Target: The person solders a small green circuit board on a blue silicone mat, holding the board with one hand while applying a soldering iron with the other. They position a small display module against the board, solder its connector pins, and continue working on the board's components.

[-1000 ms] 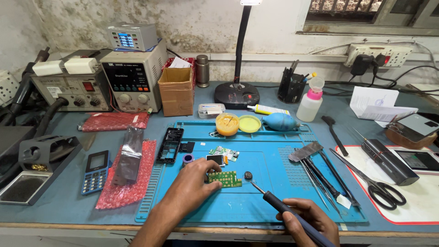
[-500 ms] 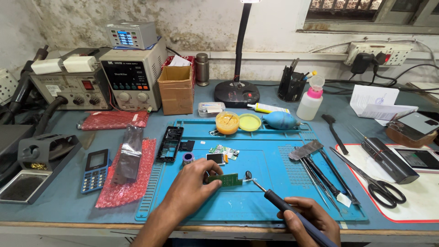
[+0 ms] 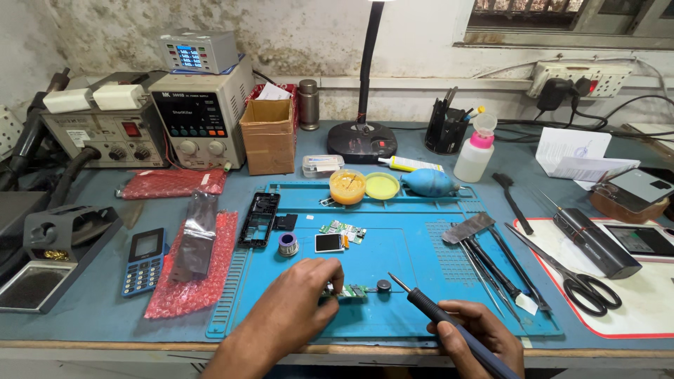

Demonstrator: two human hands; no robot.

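Head view, looking down on a blue work mat [image 3: 393, 309] with ribbed edges.

At 12 o'clock of the mat: small round tub [image 3: 347, 187] filled with amber paste, its yellow lid [image 3: 381, 185] lying flat just beside. Further back at 11 o'clock, open brown cardboard box [image 3: 267, 135], inside not visible. At 1 o'clock, black pen cup [image 3: 445, 130] crowded with upright tools; beside it a translucent plastic bottle [image 3: 474, 150] with pink collar. Teal rubber blower bulb [image 3: 430, 182], smooth and pear-shaped, resting on the mat's top edge.

At 9 o'clock, two sheets of red bubble wrap [image 3: 188, 281], pebbly; a dark glossy pouch [image 3: 195, 231] lying over the nearer one. Blue keypad phone [image 3: 144, 260] just left of it.

Near mat centre, left hand [image 3: 298, 312] pinching a small green circuit board [image 3: 349, 290] flat against the mat, fingertips [image 3: 335, 270] narrowly closed on its left end. At 3 o'clock of the board, a small dark round part [image 3: 383, 286]. Right hand [image 3: 477, 337] at 5 o'clock, wrapped around the black-handled soldering iron [image 3: 439, 316]; thin metal tip angled toward the board, close but apart.

At 3 o'clock, metal tweezers [image 3: 491, 263] fanned out, and black-handled scissors [image 3: 569, 274] on a white mat.
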